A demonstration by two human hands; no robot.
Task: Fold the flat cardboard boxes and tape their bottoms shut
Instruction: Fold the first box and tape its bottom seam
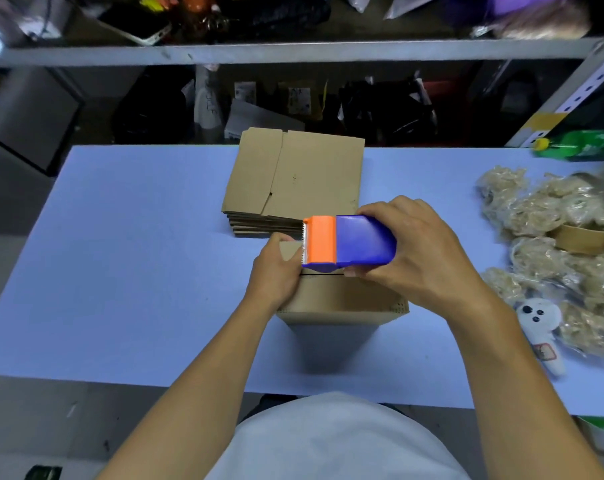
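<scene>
Folded box (342, 299) upright on the table (120, 237) before the person, left hand (276, 271) curled on its left top edge, right hand (415, 258) gripping the dispenser (349, 242) over the seam running left to right, toothed end leftward.

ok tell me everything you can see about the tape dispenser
The tape dispenser is a boxy plastic tool with a blue body and an orange front end carrying a serrated metal cutting edge. It lies roughly level over the top of the folded cardboard box, toothed end pointing left. The right hand grips its blue body; the left hand is at the toothed end. No tape is visible.
</scene>
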